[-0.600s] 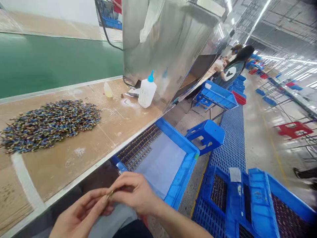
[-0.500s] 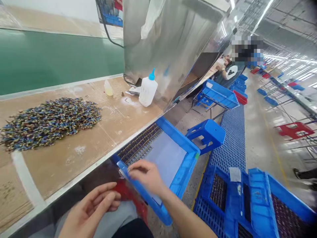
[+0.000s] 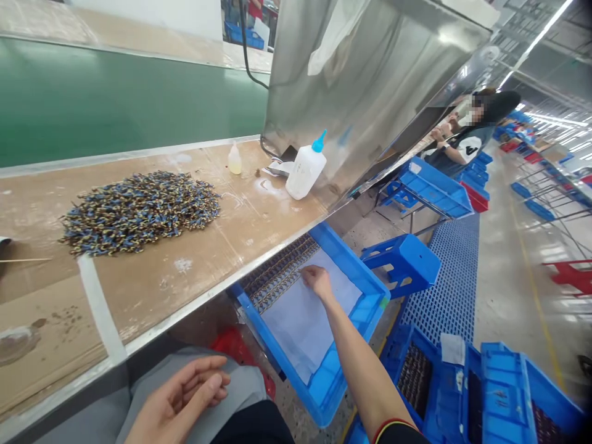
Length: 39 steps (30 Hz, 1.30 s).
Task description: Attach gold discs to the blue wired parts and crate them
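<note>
My right hand [image 3: 316, 280] reaches into the blue tray [image 3: 365, 324], fingers curled down at the end of the rows of small dark parts [image 3: 276, 276] beside a white sheet [image 3: 305, 324]. Whether it still holds a part is hidden. My left hand [image 3: 178, 404] rests over my lap, palm up, fingers loosely spread and holding nothing. A big pile of small blue and gold parts [image 3: 141, 211] lies on the brown bench [image 3: 222, 240] to the left.
A white squeeze bottle with a blue tip [image 3: 304, 168] and a small yellowish bottle [image 3: 234, 160] stand by a steel housing [image 3: 370, 80]. A blue stool [image 3: 407, 262] and blue crates [image 3: 485, 388] sit on the floor right. Another person [image 3: 467, 139] works further along.
My hands have parted: the right one moved forward from my lap into the blue tray, the left stayed low and opened. The view has swung slightly left.
</note>
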Tool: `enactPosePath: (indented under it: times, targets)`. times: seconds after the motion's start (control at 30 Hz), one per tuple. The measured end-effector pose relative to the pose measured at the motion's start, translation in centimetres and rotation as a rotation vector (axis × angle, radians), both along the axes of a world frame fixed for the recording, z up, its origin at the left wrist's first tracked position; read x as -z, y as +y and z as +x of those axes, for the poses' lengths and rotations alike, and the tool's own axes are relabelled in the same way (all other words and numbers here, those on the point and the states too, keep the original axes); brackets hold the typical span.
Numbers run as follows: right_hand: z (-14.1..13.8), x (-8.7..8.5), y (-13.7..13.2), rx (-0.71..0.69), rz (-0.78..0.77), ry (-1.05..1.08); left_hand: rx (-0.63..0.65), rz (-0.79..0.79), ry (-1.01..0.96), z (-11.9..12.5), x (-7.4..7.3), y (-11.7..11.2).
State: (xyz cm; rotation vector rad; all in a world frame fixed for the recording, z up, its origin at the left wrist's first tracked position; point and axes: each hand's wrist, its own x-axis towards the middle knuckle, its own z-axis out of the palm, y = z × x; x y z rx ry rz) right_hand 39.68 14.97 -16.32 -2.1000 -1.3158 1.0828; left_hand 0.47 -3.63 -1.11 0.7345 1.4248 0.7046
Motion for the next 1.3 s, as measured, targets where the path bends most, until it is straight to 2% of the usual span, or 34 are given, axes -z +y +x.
enactPosePath:
  times: [0.23,0.4,0.47,0.53,0.6,0.67,0.7,0.77,0.83,0.87,0.93,0.97,1.03,1.13,1.3]
  targets:
    - [0.1,-0.1,-0.1,-0.036,0.012,-0.036,0.024,-0.014,-0.03,-0.7,1.0,0.1]
    - [-0.5,-1.6,-0.4,-0.03,0.097,-0.056,-0.032,0.039,-0.062,0.0,0.6,-0.3]
    - [-0.7,-3.1,-0.9,0.004,0.182,-0.077,-0.038,0.041,-0.101,-0.1,0.9,-0.4]
    - [-1.3,-5.3,-1.4,0.077,0.312,-0.112,-0.032,0.038,-0.142,-0.4,1.3,-0.5]
    - [-3.0,-8.6,-1.6,0.161,0.464,-0.14,0.0,0.041,-0.173,-0.6,1.6,-0.4]
    - [-6.5,-12.6,-0.9,0.154,0.617,-0.118,0.021,0.052,-0.186,-0.7,1.5,-0.3]
    - [-9.1,-14.8,-0.2,0.086,0.692,-0.084,0.024,0.061,-0.192,-0.6,1.4,-0.2]
    - [-15.4,-18.7,2.2,-0.314,0.836,0.011,0.021,0.083,-0.202,-0.3,1.0,-0.1]
    - [-22.2,-21.2,5.5,-0.719,0.901,-0.043,0.03,0.103,-0.207,0.0,0.5,-0.2]
    - [-25.2,-21.6,7.1,-0.844,0.921,-0.132,0.035,0.114,-0.204,0.1,0.4,-0.3]
    - [-29.7,-21.3,9.6,-0.965,0.864,-0.324,0.026,0.14,-0.193,-0.1,0.3,-1.0]
    - [-31.0,-20.6,10.2,-1.003,0.832,-0.392,0.008,0.154,-0.19,-0.3,0.4,-1.4]
    - [-31.9,-19.1,10.4,-1.051,0.796,-0.459,-0.044,0.169,-0.19,-0.9,0.7,-2.3]
    - [-30.2,-17.7,9.2,-1.093,0.808,-0.481,-0.142,0.147,-0.209,-1.7,1.3,-3.7]
    - [-26.9,-17.7,6.8,-1.158,0.808,-0.561,-0.202,0.15,-0.211,-3.0,1.8,-5.5]
